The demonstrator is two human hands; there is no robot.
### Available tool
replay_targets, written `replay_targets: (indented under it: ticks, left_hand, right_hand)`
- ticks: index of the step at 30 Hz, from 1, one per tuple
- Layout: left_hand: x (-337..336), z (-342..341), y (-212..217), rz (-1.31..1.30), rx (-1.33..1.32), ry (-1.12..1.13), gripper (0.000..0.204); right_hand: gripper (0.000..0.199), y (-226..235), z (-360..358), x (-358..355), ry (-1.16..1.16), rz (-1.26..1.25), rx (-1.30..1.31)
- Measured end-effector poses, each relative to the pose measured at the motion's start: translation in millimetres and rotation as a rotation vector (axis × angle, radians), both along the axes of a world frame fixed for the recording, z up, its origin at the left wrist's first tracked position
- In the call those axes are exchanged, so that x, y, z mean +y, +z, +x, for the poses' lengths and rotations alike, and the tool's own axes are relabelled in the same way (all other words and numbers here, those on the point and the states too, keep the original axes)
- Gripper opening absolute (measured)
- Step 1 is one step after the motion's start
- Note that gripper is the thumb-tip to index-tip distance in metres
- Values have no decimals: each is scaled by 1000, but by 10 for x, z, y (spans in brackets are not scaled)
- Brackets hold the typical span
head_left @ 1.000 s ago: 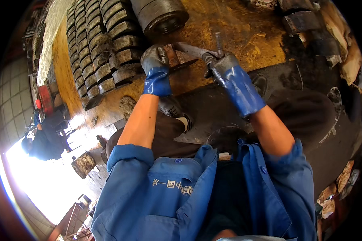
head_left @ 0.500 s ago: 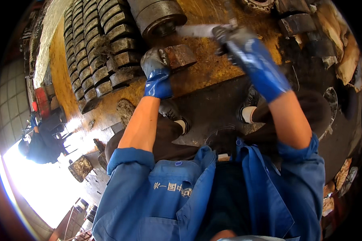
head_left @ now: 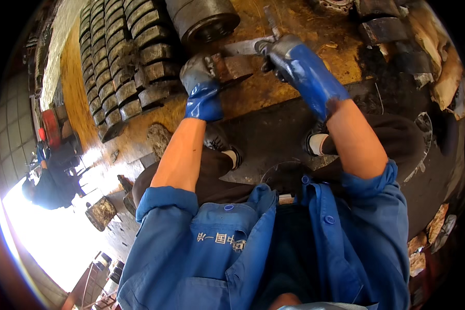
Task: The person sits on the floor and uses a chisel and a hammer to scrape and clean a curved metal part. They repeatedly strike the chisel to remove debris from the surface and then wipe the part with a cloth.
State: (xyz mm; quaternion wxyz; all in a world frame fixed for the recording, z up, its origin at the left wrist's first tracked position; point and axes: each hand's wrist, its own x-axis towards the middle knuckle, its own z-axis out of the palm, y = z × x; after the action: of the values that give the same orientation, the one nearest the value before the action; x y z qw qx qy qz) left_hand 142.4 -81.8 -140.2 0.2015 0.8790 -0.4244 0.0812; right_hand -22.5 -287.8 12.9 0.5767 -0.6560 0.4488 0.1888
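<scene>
My left hand, in a grey and blue glove, is closed round the left end of a rusty, curved metal block. The block rests low over the yellow, oil-stained work surface. My right hand, gloved alike, grips a flat grey metal tool with a thin arm rising beside the fingers. The tool's long flat part reaches left, just above the block; whether they touch I cannot tell. Its exact kind is unclear, as the glove covers part of it.
Rows of stacked dark metal segments stand left of my left hand. Behind it lies a thick steel cylinder. More dark metal blocks sit at the far right. Another person is bent over at the far left.
My right hand has moved left, bringing the tool nearer and lower toward the block. My left hand keeps its hold, and the block seems slightly tilted.
</scene>
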Motion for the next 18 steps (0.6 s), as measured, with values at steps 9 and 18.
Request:
replay_targets:
  ticks: [9,18]
  left_hand:
    - [47,44,-96,-42,-29,31,19]
    - [48,9,0,-53,26,57,15]
  right_hand:
    - [31,23,-230,165,-144,-116,-273]
    - [28,19,-291,37,-225,37,-314]
